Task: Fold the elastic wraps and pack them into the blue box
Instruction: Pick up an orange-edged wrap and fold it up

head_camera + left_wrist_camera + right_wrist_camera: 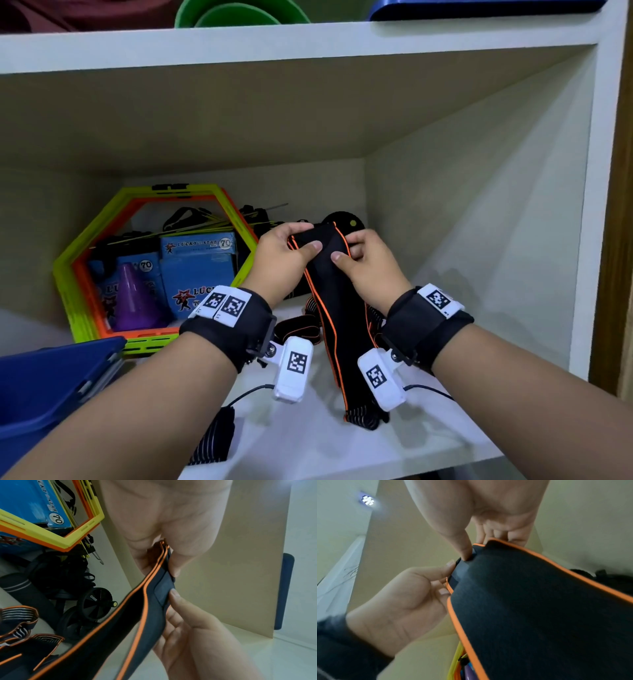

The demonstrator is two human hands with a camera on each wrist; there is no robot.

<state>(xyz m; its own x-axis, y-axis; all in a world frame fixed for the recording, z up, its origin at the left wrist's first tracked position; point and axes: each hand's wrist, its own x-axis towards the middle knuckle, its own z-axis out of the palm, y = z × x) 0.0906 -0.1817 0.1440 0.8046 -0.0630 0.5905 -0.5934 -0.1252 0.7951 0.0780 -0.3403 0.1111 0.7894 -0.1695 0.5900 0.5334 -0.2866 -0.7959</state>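
Note:
A black elastic wrap [337, 308] with orange piping hangs doubled from both hands inside a white shelf bay, its lower end resting on the shelf floor. My left hand [286, 255] pinches the top left corner, thumb on the front. My right hand [363, 263] pinches the top right, thumb pressing the black fabric. In the left wrist view the wrap [150, 601] runs down between both hands [163, 527]. The right wrist view shows the wrap [539, 608] with my thumb [464, 547] on its edge. The blue box [51, 387] stands at the lower left.
A yellow and orange hexagonal frame [82, 246] leans at the back left, with blue cartons [198, 270] and a purple cone [133, 301] behind it. Other striped wraps [215, 435] lie on the shelf floor. A black wheel roller [97, 604] sits at the back.

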